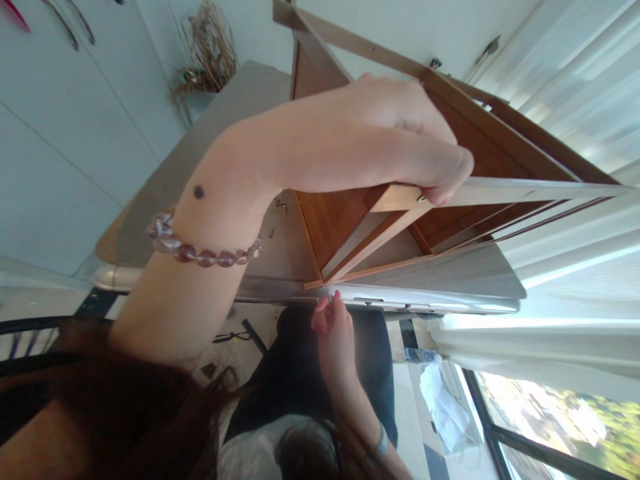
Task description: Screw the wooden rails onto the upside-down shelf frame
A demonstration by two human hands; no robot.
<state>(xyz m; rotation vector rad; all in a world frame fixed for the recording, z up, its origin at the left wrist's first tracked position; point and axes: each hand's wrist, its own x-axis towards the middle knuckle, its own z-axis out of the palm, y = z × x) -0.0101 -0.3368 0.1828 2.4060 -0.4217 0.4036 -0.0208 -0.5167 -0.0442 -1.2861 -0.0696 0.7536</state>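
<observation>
A partly open wooden frame [350, 227] with brown panels and pale rails stands on the grey tabletop. My left hand [400, 127] reaches across from the left and is closed over its upper near rail, thumb lying along the front edge near a small metal-rimmed hole. Much of the frame behind that forearm is hidden. Low at the table's front edge, my right hand [334, 323] is beneath the frame's near bottom corner. Its thumb and fingers are pinched together around a tiny pale object too small to name. Small brass-coloured hardware pieces [283, 207] lie on the table left of the frame.
The grey table [200, 147] has a rounded metallic front edge. Dried plants [210, 53] stand behind it, with white cabinets [75, 133] at left. White curtains [575, 267] hang on the right beside a window. A plastic bottle [420, 355] lies at lower right.
</observation>
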